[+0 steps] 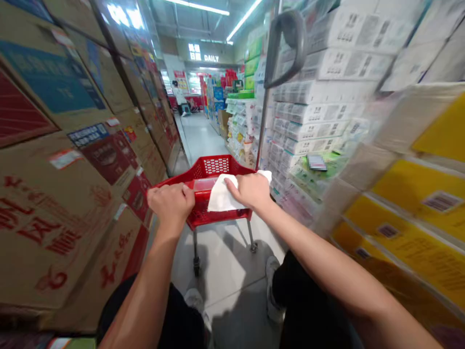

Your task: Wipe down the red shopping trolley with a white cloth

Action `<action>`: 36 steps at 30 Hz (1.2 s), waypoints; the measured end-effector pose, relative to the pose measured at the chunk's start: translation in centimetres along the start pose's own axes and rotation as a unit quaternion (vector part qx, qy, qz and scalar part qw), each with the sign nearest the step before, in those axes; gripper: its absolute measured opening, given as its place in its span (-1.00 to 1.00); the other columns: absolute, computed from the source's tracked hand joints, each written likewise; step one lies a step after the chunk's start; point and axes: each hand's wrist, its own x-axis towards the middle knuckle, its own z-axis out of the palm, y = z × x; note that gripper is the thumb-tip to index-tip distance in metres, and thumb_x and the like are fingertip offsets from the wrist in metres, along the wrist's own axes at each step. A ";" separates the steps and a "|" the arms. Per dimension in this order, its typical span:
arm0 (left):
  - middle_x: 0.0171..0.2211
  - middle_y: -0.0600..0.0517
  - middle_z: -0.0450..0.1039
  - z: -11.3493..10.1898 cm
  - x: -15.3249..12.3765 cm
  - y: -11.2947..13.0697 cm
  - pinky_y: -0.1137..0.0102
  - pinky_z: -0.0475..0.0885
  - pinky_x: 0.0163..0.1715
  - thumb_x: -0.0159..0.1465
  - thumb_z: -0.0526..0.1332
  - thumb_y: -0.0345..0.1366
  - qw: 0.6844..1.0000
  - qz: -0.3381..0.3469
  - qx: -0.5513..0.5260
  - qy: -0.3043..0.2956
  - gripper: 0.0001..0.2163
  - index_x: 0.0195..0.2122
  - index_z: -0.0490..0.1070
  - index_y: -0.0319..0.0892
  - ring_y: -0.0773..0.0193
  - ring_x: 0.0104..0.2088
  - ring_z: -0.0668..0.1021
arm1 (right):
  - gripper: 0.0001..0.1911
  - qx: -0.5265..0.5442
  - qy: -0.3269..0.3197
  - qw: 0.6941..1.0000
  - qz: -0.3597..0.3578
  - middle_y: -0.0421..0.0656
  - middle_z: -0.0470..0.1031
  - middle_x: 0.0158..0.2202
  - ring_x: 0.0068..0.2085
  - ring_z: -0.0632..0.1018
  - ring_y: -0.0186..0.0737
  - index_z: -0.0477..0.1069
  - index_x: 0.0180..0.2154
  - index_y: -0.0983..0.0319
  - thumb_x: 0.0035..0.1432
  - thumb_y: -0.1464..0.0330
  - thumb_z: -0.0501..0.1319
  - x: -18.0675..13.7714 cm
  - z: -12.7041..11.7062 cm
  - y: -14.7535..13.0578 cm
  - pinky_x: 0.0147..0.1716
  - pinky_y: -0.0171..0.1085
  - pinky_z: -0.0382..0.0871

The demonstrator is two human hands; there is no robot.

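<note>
A small red shopping cart point(214, 167) stands in the aisle right in front of me. My left hand point(171, 203) is closed in a fist around the left part of the cart's handle. My right hand point(250, 190) presses a white cloth point(222, 196) against the right part of the handle, fingers curled over the cloth. My legs in dark shorts and grey shoes show below the cart.
Stacked brown cardboard boxes point(61, 169) wall the left side. White and yellow packaged goods point(327, 116) are piled on the right. The grey floor point(198, 135) of the aisle runs ahead to a lit "DAILY" sign point(210, 58). A grey handle-like bar point(286, 46) hangs at upper right.
</note>
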 end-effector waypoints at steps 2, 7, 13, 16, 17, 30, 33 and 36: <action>-0.44 -0.16 0.55 -0.2 0.0 0.4 0.20 0.12 -0.26 0.35 -0.05 -0.18 1.000 0.013 -0.002 -0.001 -0.58 -0.39 0.57 -0.23 0.03 -0.37 0.51 | -0.26 -0.002 0.010 1.000 0.026 0.09 0.62 -0.33 -0.26 0.61 0.04 0.60 -0.23 0.29 0.40 -0.08 -0.17 0.0 0.2 -1.0 -0.24 -0.15 0.25; -0.47 -0.16 0.53 -0.1 0.2 -0.7 0.22 0.11 -0.28 0.35 -0.05 -0.20 0.999 0.041 -0.015 -0.006 -0.59 -0.44 0.54 -0.22 0.09 -0.42 0.47 | -0.32 0.007 0.042 0.998 -0.037 0.05 0.61 -0.33 -0.29 0.57 -0.02 0.56 -0.23 0.28 0.38 -0.05 -0.13 -0.1 1.3 0.2 -0.22 -0.16 0.21; -0.48 -0.16 0.50 0.5 0.8 -2.7 0.21 0.13 -0.28 0.30 -0.01 -0.21 0.998 0.047 -0.040 -0.006 -0.64 -0.46 0.51 -0.22 0.09 -0.43 0.44 | -0.48 0.061 0.137 0.971 -0.188 -0.02 0.54 -0.37 -0.28 0.48 -0.10 0.49 -0.35 0.25 0.36 0.15 -0.14 0.3 4.4 7.3 -0.16 -0.18 0.19; -0.47 -0.17 0.48 0.8 0.9 -2.6 0.19 0.15 -0.25 0.28 0.02 -0.24 0.998 0.026 -0.058 -0.012 -0.67 -0.45 0.52 -0.24 0.08 -0.41 0.45 | -0.49 0.100 0.202 0.961 -0.162 -0.03 0.49 -0.41 -0.31 0.44 -0.12 0.47 -0.39 0.23 0.36 0.20 -0.16 0.2 5.5 7.5 -0.21 -0.19 0.18; -0.47 -0.17 0.48 0.9 0.9 -2.5 0.19 0.15 -0.24 0.27 0.02 -0.24 0.998 0.020 -0.065 -0.011 -0.68 -0.44 0.53 -0.24 0.07 -0.40 0.45 | -0.51 0.104 0.221 0.961 -0.133 -0.04 0.47 -0.43 -0.32 0.43 -0.12 0.46 -0.40 0.23 0.35 0.21 -0.14 0.1 5.6 6.8 -0.24 -0.19 0.17; -0.45 -0.14 0.54 2.5 1.2 -4.1 0.18 0.19 -0.23 0.24 0.02 -0.26 0.993 0.067 -0.084 0.055 -0.68 -0.36 0.58 -0.19 0.05 -0.36 0.49 | -0.59 0.362 0.265 0.888 -0.103 -0.18 0.28 -0.55 -0.46 0.34 -0.21 0.18 -0.53 0.14 0.36 0.19 -0.13 0.7 7.2 6.8 -0.39 -0.23 0.18; -0.45 -0.16 0.54 2.7 1.1 -4.0 0.16 0.20 -0.20 0.22 0.03 -0.27 0.992 0.052 -0.090 0.065 -0.69 -0.37 0.58 -0.19 0.04 -0.36 0.50 | -0.65 0.339 0.311 0.884 -0.078 -0.15 0.32 -0.51 -0.41 0.37 -0.17 0.22 -0.49 0.14 0.33 0.22 -0.07 -0.3 7.2 5.5 -0.34 -0.19 0.20; -0.44 -0.16 0.55 3.0 1.1 -4.8 0.13 0.22 -0.14 0.21 0.01 -0.27 0.991 0.052 -0.107 0.064 -0.69 -0.38 0.57 -0.18 0.02 -0.34 0.52 | -0.70 0.295 0.312 0.895 -0.123 -0.13 0.34 -0.50 -0.38 0.36 -0.15 0.28 -0.48 0.15 0.28 0.22 0.02 -1.4 6.8 4.5 -0.28 -0.16 0.21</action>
